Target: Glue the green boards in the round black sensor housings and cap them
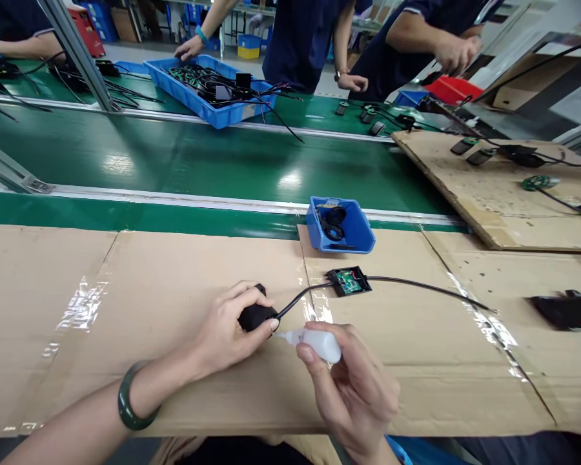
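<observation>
My left hand (239, 323) is closed around a small black housing (257, 315), its thumb and fingers pressing on the sides. A black cable (297, 297) runs out of that housing to an open black case (349, 281) with a green circuit board inside. From the case's other side, the cable stretches right and ends in bare wire tips. In my right hand (353, 381) is a white squeeze bottle (319, 343), tilted so its thin nozzle points left. The nozzle tip is close to the housing near my left thumb; whether it touches is hard to tell.
Cardboard (174, 278) covers the bench. A small blue bin (363, 232) with black rings stands behind the case. Farther back are a green conveyor belt (213, 161) and a blue tray (213, 115) of cables, with several co-workers behind. A raised board (513, 213) with parts lies right.
</observation>
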`<move>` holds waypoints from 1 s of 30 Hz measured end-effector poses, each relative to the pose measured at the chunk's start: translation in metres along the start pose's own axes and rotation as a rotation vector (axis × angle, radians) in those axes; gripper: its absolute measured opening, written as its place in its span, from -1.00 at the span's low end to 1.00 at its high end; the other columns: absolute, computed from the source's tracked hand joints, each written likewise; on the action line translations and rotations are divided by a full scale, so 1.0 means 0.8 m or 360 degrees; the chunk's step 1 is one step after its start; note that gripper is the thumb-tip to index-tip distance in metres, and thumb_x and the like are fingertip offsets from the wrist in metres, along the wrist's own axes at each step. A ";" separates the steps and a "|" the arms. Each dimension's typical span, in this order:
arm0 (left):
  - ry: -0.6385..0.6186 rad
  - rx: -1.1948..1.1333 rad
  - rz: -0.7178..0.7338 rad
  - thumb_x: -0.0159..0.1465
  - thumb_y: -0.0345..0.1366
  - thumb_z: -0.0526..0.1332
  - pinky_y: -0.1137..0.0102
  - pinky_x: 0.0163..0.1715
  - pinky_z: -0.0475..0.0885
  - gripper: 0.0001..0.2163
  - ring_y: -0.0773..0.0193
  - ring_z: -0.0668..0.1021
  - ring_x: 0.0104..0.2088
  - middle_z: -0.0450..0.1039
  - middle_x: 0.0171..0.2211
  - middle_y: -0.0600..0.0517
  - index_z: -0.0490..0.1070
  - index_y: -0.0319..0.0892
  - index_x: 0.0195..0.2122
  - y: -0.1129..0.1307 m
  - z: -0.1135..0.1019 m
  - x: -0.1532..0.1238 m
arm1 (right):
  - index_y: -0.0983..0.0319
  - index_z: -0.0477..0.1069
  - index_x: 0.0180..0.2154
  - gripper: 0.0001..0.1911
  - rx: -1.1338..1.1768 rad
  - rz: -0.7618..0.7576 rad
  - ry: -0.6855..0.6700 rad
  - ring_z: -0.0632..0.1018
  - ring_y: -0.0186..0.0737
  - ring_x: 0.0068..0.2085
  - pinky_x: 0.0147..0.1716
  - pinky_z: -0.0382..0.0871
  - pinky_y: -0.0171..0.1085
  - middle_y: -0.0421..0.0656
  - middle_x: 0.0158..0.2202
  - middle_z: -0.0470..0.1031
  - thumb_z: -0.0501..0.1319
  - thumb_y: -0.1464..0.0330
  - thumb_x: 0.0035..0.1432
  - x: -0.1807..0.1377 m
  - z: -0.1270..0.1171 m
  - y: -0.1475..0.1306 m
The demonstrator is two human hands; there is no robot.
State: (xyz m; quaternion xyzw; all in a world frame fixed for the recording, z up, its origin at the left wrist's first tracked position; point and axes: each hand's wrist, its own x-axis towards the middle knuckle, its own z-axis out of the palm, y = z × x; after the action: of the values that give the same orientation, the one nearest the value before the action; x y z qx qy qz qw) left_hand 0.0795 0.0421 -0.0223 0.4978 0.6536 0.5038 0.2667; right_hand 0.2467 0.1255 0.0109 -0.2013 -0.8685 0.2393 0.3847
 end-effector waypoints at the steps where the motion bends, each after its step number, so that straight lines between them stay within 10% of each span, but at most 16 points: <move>1: -0.0001 0.0005 0.0004 0.25 -0.30 0.27 0.32 -0.07 0.39 -0.86 0.17 0.53 -0.09 0.47 -0.13 -0.10 0.45 -0.23 -0.20 0.000 0.000 0.000 | 0.30 0.38 -0.12 -0.86 -0.0002 -0.0006 0.0012 0.49 -0.37 -0.35 -0.36 0.40 -0.42 -0.16 -0.35 0.47 0.22 0.48 0.26 0.000 0.000 0.000; 30: -0.0008 0.0056 0.0028 0.26 -0.30 0.27 0.32 -0.08 0.40 -0.85 0.18 0.53 -0.09 0.47 -0.13 -0.11 0.46 -0.24 -0.19 0.001 0.000 0.000 | 0.28 0.39 -0.16 -0.89 -0.0012 0.0092 0.0033 0.50 -0.33 -0.41 -0.44 0.40 -0.37 -0.16 -0.38 0.49 0.23 0.47 0.24 -0.002 0.001 -0.006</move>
State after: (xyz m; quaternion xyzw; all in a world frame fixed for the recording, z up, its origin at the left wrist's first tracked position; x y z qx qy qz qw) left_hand 0.0796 0.0421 -0.0217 0.5094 0.6572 0.4934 0.2552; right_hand 0.2460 0.1209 0.0123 -0.2303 -0.8591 0.2450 0.3860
